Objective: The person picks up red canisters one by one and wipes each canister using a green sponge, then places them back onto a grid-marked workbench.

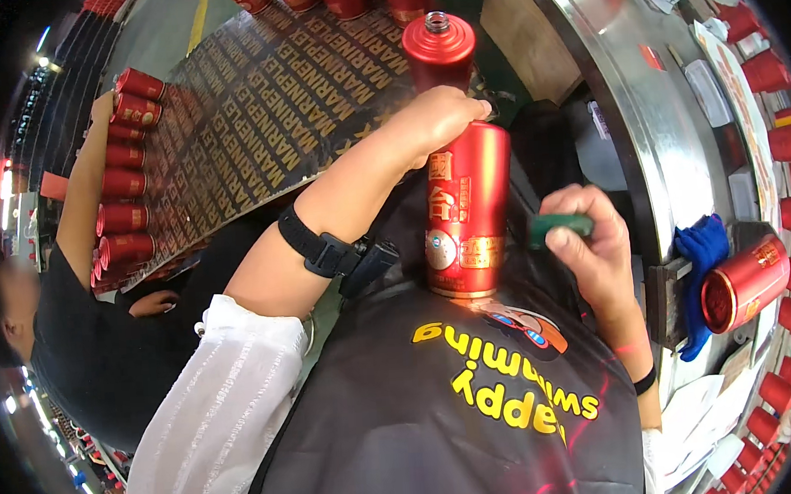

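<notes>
My left hand (449, 121) closes round the top of a red bottle (470, 211) with gold lettering and a round pale emblem. Its neck is hidden by the fingers, and its base points toward my black apron. Just beyond that hand stands another red bottle (439, 50) with an uncapped threaded neck; its lower part is hidden. My right hand (595, 244), slightly blurred, pinches a small dark green block (561, 228) between thumb and fingers. This block is to the right of the held bottle, apart from it.
A printed brown board (287, 100) spreads ahead, with red bottles (122, 182) along its left side. A co-worker's arm (89, 189) reaches to them. At right, a red cylinder (744, 284) lies beside a blue cloth (704, 251), near a metal worktable (622, 97).
</notes>
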Motion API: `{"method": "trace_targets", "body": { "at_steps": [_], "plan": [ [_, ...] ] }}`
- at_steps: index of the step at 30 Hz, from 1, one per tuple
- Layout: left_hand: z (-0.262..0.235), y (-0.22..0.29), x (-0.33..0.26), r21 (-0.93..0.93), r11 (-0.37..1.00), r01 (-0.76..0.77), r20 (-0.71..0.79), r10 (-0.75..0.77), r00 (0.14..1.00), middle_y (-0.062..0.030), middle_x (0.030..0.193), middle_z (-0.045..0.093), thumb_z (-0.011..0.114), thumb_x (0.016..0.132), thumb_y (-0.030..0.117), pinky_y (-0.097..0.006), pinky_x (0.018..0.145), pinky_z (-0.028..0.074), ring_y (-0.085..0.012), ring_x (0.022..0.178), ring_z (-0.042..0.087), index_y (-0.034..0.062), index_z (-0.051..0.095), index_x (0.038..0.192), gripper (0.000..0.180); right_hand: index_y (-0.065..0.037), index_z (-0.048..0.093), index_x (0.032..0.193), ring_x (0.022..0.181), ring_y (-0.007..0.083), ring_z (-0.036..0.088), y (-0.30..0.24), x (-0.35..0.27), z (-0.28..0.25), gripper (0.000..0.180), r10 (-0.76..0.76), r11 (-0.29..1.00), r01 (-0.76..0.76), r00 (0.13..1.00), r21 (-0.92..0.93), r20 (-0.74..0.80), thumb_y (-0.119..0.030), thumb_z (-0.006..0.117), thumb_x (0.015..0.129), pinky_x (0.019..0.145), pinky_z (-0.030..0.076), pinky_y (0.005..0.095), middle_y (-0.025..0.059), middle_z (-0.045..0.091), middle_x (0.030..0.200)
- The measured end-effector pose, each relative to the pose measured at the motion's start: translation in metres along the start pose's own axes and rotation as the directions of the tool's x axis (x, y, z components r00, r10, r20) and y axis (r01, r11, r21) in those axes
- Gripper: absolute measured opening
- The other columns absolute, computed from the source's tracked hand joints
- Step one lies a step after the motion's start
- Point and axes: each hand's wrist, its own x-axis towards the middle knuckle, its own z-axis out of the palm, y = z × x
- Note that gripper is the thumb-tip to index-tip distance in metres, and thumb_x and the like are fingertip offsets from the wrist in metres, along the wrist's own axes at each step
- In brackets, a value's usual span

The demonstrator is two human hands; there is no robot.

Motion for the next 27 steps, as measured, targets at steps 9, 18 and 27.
{"method": "trace_targets", "body": {
  "at_steps": [9,18,27],
  "plan": [
    [0.003,0.005,-0.004,-0.045,0.999,0.027,0.024,-0.026,0.999,-0.0029,0.073,0.059,0.06,0.089,0.023,-0.029,0.059,0.048,-0.0131,0.062,0.057,0.0041,0.059,0.081,0.02,-0.005,0.05,0.107,0.086,0.0093,0.055,0.006,0.008,0.009,0.02,0.355,0.74,-0.2,0.927,0.642,-0.121,-0.018,0.056,0.093,0.078,0.045,0.0237,0.0042,0.058,0.097],
    [-0.001,0.0,0.0,-0.061,0.998,0.01,0.043,-0.007,0.999,-0.0033,0.074,0.06,0.06,0.088,0.023,-0.029,0.061,0.049,-0.0132,0.064,0.058,0.0042,0.059,0.081,0.02,-0.007,0.05,0.098,0.076,0.0058,0.05,0.016,0.0,0.003,0.02,0.169,0.986,-0.168,0.985,-0.022,0.042,-0.014,0.066,0.087,0.067,0.043,0.0211,-0.0023,0.055,0.084],
    [0.0,0.002,0.0,-0.062,0.998,0.013,0.038,-0.011,0.999,-0.0034,0.077,0.06,0.061,0.088,0.023,-0.029,0.061,0.049,-0.0131,0.066,0.058,0.0041,0.061,0.084,0.02,-0.007,0.048,0.095,0.093,0.0103,0.053,0.007,0.003,0.015,0.028,0.178,0.874,-0.187,0.982,0.448,0.062,-0.007,0.072,0.081,0.085,0.044,0.0265,0.0063,0.059,0.101]
  ]
}}
